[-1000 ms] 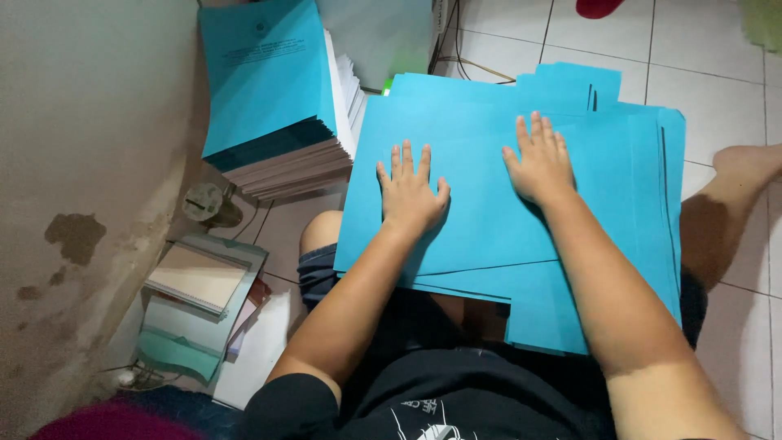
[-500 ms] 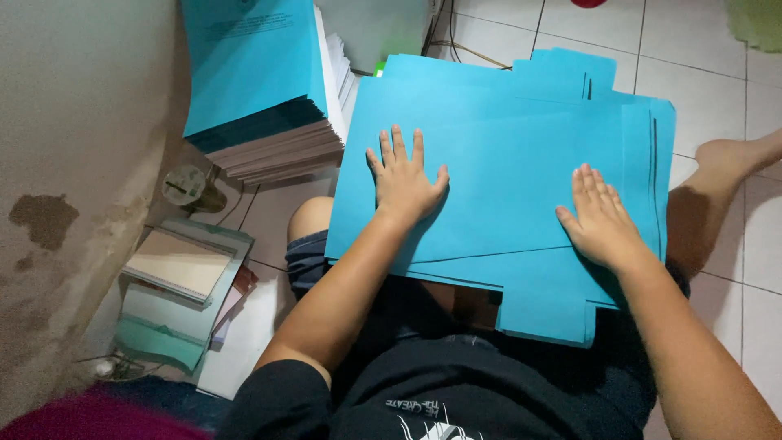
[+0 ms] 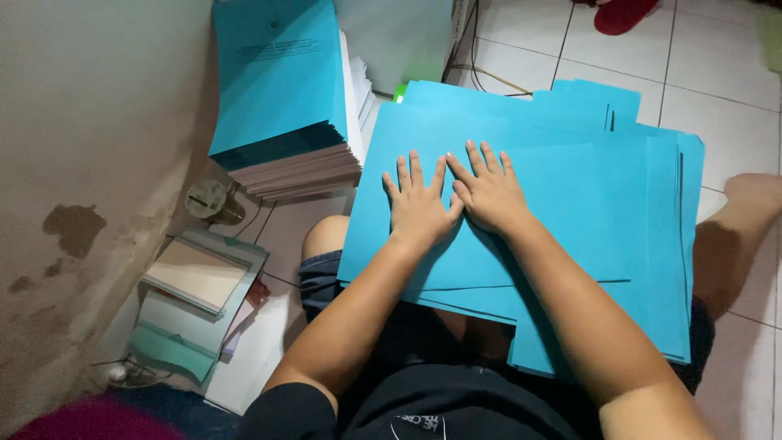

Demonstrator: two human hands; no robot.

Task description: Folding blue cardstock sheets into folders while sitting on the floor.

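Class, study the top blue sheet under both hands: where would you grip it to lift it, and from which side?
Probably the top blue sheet at its near edge, from the person's side: that edge overhangs the lap. The left hand and right hand lie flat mid-sheet.

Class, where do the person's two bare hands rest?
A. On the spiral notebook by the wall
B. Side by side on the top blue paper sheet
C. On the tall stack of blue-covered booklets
B: the left hand and right hand lie flat, touching, on the top blue paper sheet.
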